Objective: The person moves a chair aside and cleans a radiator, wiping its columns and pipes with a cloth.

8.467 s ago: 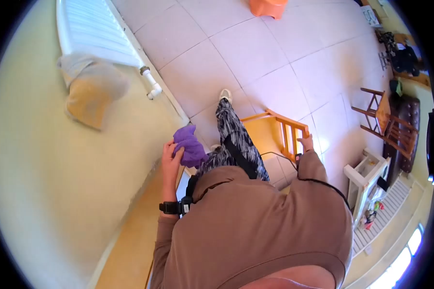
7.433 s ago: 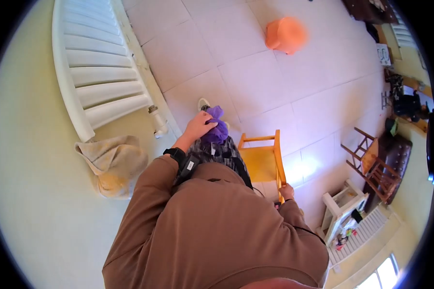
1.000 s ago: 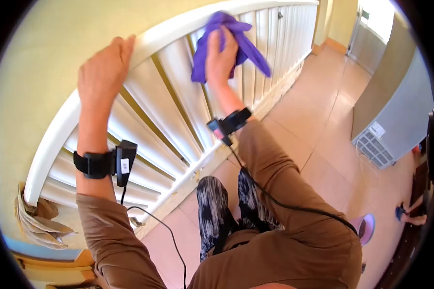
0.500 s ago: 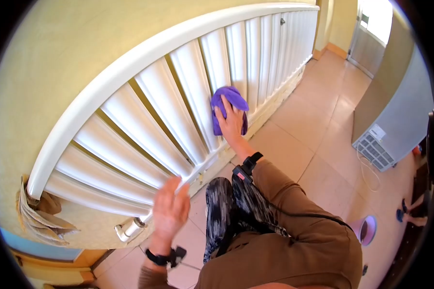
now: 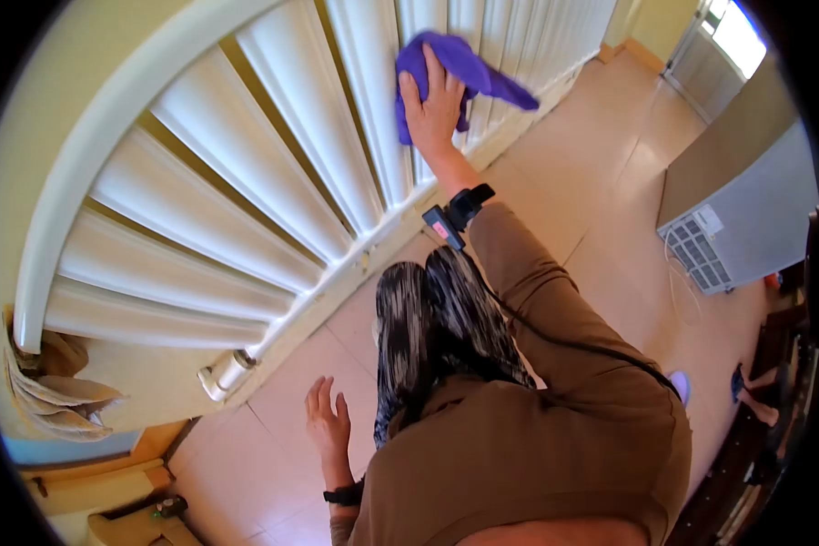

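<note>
A yellowish wall (image 5: 64, 82) lay behind a white radiator (image 5: 309, 109), whose slats were fanned out from nine o'clock round to one o'clock, above a pale tiled floor (image 5: 591, 182). At twelve o'clock, the purple cloth (image 5: 471, 65) was held against the slats under the right hand (image 5: 437, 105), its fingers loosely extended over the fabric and its thumb set apart. The left hand (image 5: 329, 420), at seven o'clock, was held over the floor with nothing in it, fingers parted and half bent.

The purple cloth was judged light, soft and limp, unlikely to break but apt to bunch or slide on the smooth paint. It was best gripped at its gathered middle, with the palm spread behind it; a long loose tail was left hanging out towards one o'clock, and this could be caught on a slat edge.

Narrow gaps were left between the slats, into which a fold or fingertip could be drawn. The slats were bounded by the thick rounded rail on the wall side and by the ledge beside the floor. At eight o'clock, room was limited by a pipe fitting (image 5: 232, 371) and, farther out, a beige cloth (image 5: 59, 400) hung at the radiator's corner. Wider room for the right elbow was offered over the floor towards two o'clock, as far as a grey appliance (image 5: 755, 227). A black cable (image 5: 578, 346) was run along the right sleeve, where slack was needed for long reaches.
</note>
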Demonstrator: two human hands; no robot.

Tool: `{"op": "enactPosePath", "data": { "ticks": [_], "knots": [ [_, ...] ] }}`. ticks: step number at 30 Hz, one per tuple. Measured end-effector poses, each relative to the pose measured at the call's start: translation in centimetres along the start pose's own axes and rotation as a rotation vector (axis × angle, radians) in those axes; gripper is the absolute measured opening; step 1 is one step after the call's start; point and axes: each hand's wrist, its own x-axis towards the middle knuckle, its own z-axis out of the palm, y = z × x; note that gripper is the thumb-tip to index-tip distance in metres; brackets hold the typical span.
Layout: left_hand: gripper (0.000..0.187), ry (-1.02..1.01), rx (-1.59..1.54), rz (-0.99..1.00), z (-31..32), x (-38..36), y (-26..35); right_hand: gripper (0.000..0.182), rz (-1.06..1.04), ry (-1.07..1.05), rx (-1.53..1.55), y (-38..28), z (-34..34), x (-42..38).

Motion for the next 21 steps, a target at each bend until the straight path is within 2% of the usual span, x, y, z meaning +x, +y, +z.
{"op": "enactPosePath", "data": {
  "ticks": [4,6,7,9,10,12,13,15,19,21],
  "knots": [
    [0.03,-0.004,-0.023,-0.004,0.3,0.3,-0.4,0.059,0.476,-0.082,-0.051,1.7,0.7,-10.8],
    [0.03,-0.01,-0.018,-0.004,0.2,0.5,-0.5,0.062,0.636,-0.058,-0.018,3.2,1.6,-15.9],
    [0.03,-0.012,-0.018,-0.012,0.1,0.7,-0.4,0.062,0.638,-0.058,-0.019,3.3,1.7,-17.5],
    [0.03,-0.005,-0.019,-0.013,0.3,1.2,-0.2,0.064,0.877,-0.102,-0.065,3.2,1.8,-19.4],
    [0.03,-0.006,-0.029,-0.005,0.4,1.1,-0.1,0.064,0.874,-0.097,-0.063,3.4,1.7,-19.6],
    [0.029,0.01,-0.04,0.01,0.7,1.2,0.1,0.063,1.011,-0.206,-0.078,3.9,1.7,-19.1],
    [0.029,0.005,-0.05,0.025,0.9,1.2,0.3,0.063,0.995,-0.199,-0.067,3.3,1.4,-18.1],
    [0.03,0.033,-0.069,0.046,1.3,1.2,0.3,0.058,1.621,-0.028,0.588,0.2,0.0,-14.5],
    [0.031,0.025,-0.097,0.041,1.5,1.2,0.5,0.054,1.443,-0.074,0.82,-5.2,-1.7,-7.5],
    [0.031,0.02,-0.076,0.042,0.9,1.1,0.5,0.05,0.914,-0.076,0.593,-6.9,-1.0,-4.1]
  ]
}}
